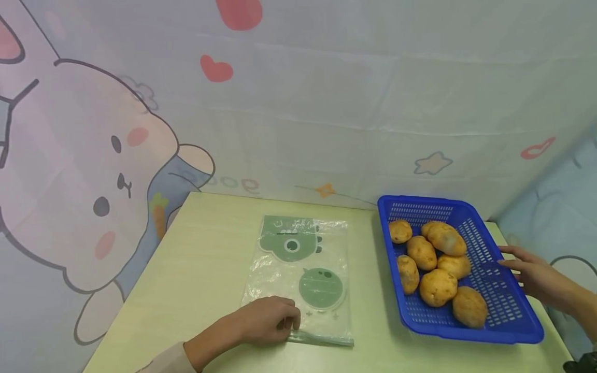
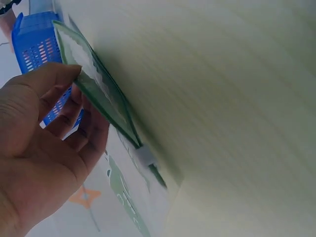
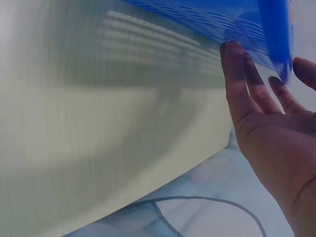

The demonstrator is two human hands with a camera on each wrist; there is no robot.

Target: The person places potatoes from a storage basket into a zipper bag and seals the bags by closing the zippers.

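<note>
So far, the clear zip bag [image 1: 300, 277] lies flat and unfilled on the bench [image 1: 205, 259], its near corner pinched by the left hand [image 1: 263, 321]. All seven potatoes [image 1: 437, 287] remain in the blue basket [image 1: 508, 305], whose right rim is touched by the spread right hand [image 1: 534, 274].

Pale yellow-green wooden table [image 1: 196, 269], grain running lengthwise, standing against a cloth backdrop [image 1: 326, 103]. Printed there: large cartoon rabbit [image 1: 84, 181], red hearts [image 1: 216, 69], small stars [image 1: 432, 163]. Soft, even light, faint shadows only.
</note>
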